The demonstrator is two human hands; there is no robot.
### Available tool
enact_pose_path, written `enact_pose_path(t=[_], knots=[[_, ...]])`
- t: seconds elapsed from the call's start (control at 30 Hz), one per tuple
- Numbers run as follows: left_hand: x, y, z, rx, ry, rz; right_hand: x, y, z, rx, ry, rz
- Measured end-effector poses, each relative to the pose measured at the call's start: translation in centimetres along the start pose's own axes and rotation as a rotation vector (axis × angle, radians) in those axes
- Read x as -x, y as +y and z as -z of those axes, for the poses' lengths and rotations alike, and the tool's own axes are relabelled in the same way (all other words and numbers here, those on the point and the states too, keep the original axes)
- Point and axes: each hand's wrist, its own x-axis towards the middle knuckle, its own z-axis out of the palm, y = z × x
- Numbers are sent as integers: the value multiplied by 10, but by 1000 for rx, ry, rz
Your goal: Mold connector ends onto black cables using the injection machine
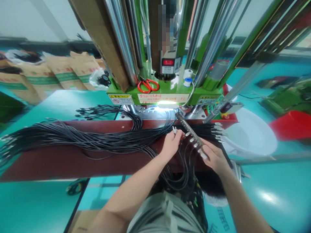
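Observation:
My right hand (215,157) is closed around the near end of a long narrow metal bar (189,128), which slants away toward the machine. Several cable connectors (191,140) sit along the bar's near side, their black cables (186,161) looping down toward my lap. Beside the bar, my left hand (170,145) is closed in a pinch, with silvery connector ends (174,130) sticking up from it. Its fingertips come close to the bar; whether they touch it I cannot tell. A thick bundle of black cables (109,139) lies across the dark red bench (73,166).
A green press (170,92) with a lit gap stands just beyond the bench. Red-handled scissors (148,86) and a blue-white spool (187,82) lie on it. At right are a white tub (252,132) and a red bucket (291,126); paper sacks (58,69) line the left.

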Motion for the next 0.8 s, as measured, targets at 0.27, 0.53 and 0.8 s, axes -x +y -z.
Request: enact_pose_path(t=[0.27, 0.53, 0.8], knots=[[1, -3, 5, 29, -90, 72, -1, -3, -1, -59, -21, -76], [-1, -11, 2, -91, -8, -5, -3, -2, 4, 88, -116, 13], [0, -2, 9, 25, 44, 119, -1, -2, 3, 123, -130, -6]])
